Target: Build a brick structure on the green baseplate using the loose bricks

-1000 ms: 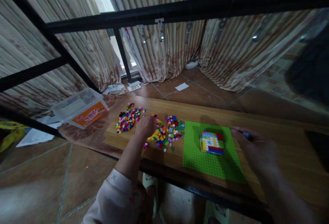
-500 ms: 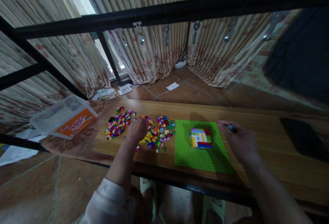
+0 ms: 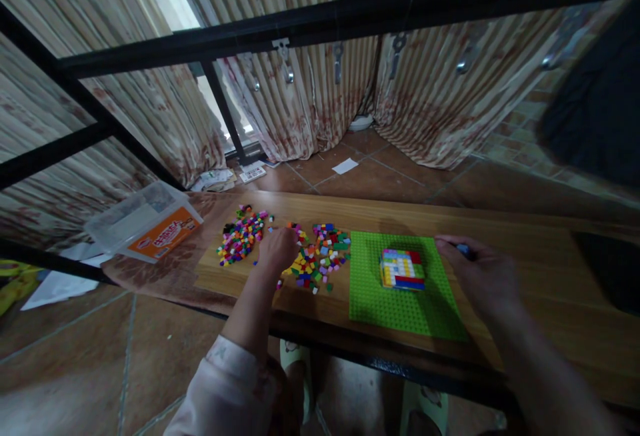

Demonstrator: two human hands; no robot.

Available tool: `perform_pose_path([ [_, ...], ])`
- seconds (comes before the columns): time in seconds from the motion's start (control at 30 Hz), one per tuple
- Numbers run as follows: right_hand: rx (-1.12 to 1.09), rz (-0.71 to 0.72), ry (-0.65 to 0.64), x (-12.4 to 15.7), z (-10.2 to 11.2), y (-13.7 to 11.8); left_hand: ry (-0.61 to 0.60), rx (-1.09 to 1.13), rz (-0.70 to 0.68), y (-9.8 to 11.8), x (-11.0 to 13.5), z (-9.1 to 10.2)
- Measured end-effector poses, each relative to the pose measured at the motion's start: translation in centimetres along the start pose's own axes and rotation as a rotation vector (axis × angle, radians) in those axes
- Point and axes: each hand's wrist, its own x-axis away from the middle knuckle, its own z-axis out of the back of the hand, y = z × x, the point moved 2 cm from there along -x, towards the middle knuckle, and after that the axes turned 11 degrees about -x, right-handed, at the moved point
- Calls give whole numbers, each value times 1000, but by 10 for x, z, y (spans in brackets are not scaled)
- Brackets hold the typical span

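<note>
My left hand (image 3: 279,249) reaches down among the loose toy bricks (image 3: 323,259), its fingers curled and the fingertips hidden behind the hand. Any piece in it cannot be made out. Beside the right edge of a green studded baseplate (image 3: 367,309), my right hand (image 3: 483,273) is closed with a small blue toy brick (image 3: 465,249) showing at its fingers. A low, roughly square block of built-up bricks (image 3: 403,268) sits on the baseplate, its top patterned in white, yellow, red, blue and green.
Another heap of small bricks (image 3: 243,236) lies left of my left hand. A clear plastic box (image 3: 113,219) with an orange label stands at the bench's left end. A dark flat object (image 3: 610,269) lies at the right. A black metal bar (image 3: 320,19) crosses beyond the wooden bench.
The whole scene has shifted slightly to the right as my head turned. Both hands stay in nearly the same places relative to the bricks and baseplate.
</note>
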Motion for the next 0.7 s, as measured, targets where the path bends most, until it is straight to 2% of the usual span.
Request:
perform_pose_path([
  [0.23,-35,30,5,-2,0,5,54,61,29,-3,-3,2],
  [0.3,-68,31,1,-2,-1,4,87,174,35,-5,-3,7],
  [0.37,-98,33,-5,-3,-3,4,128,378,-1,0,-1,12],
  [0.47,-155,32,-33,-4,-6,4,121,781,-177,27,8,18],
  [0.53,-178,41,-114,-2,-9,2,25,1010,-297,55,18,18],
  [0.63,-151,40,-334,7,-14,0,-107,1229,-291,97,33,16],
  [0.7,-115,39,-464,14,-17,0,-150,1288,-268,118,39,14],
])
